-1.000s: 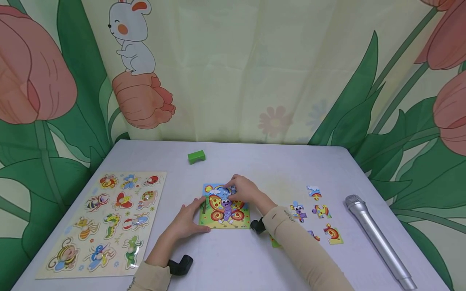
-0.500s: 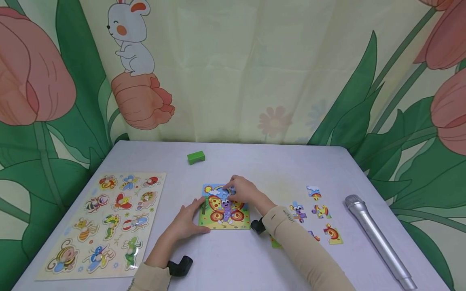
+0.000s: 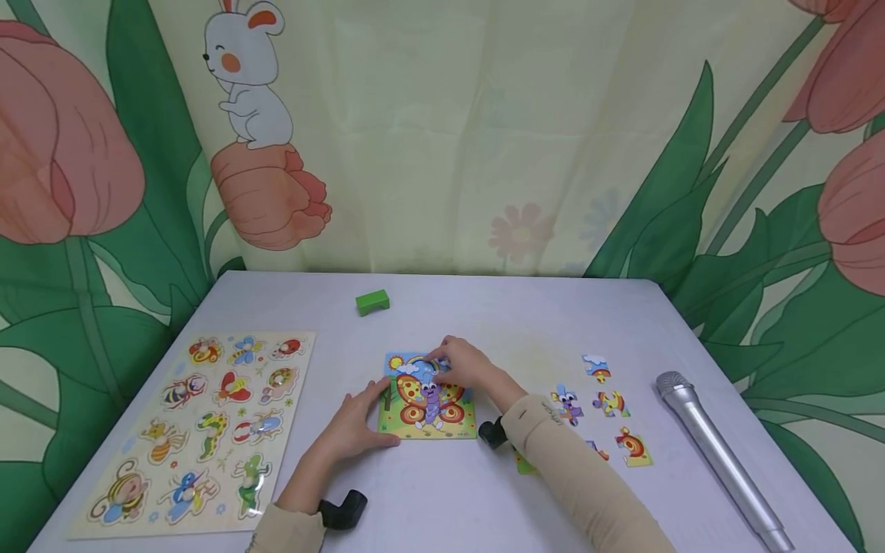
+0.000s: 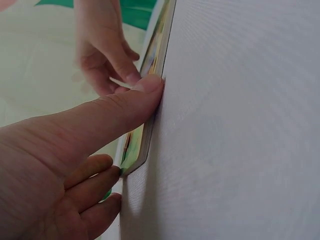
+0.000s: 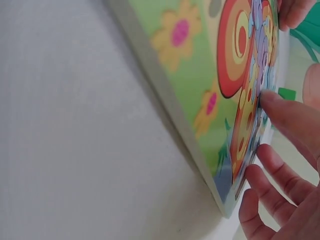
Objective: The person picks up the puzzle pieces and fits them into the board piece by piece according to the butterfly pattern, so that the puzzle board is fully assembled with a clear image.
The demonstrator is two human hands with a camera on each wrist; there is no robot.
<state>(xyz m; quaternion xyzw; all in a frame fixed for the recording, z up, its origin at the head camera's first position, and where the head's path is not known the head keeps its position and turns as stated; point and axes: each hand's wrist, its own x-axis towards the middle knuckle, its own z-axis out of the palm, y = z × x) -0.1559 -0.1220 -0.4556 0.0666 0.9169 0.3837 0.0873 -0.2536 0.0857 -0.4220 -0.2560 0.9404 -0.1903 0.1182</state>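
Observation:
A square butterfly picture puzzle (image 3: pixel 408 425) lies at the middle of the table. My left hand (image 3: pixel 356 422) braces its left side, with the thumb (image 4: pixel 150 85) laid straight along the near edge and the fingers by the left edge. Over the upper right part of the picture, my right hand (image 3: pixel 466 362) bends down, thumb (image 5: pixel 272 102) and fingertips touching the surface there. Whether a loose piece sits between those fingertips is hidden. Several loose puzzle pieces (image 3: pixel 629 445) are spread to the right of the puzzle, some partly behind the right sleeve.
A large insect peg board (image 3: pixel 228 407) lies on the left. At the back is a green block (image 3: pixel 372 302). A silver microphone (image 3: pixel 722 461) lies along the right side. A printed curtain (image 3: pixel 429 138) hangs behind the white table (image 3: pixel 512 307).
Both hands stay nearly in place on the puzzle. The whole scene sits a few pixels lower in the head view. The loose pieces have not moved.

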